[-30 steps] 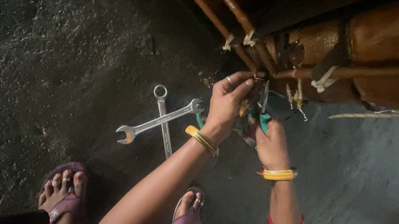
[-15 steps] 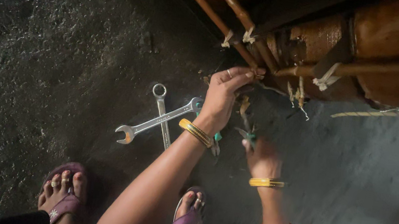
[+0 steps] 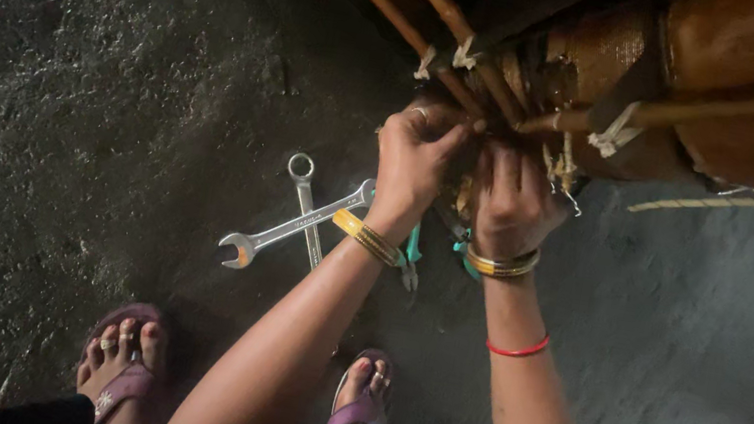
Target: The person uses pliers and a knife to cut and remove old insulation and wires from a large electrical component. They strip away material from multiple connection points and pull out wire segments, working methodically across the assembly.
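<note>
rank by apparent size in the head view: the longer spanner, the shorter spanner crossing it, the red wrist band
1. Longer spanner
2. Shorter spanner, partly hidden where they cross
3. Red wrist band, nearer the camera yet clearly smallest

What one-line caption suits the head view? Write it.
Both hands, left and right, work at tied copper pipes; crossed wrenches lie on the floor.

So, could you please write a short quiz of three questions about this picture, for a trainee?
1. True or false: the two spanners on the floor lie crossed over each other.
2. Where are the left hand and the right hand?
A. on the spanners
B. at the tied copper pipes
C. on the sandals
3. Fill in: the tool with green handles lies below the ____ wrist.

Key: 1 true; 2 B; 3 left.
</note>
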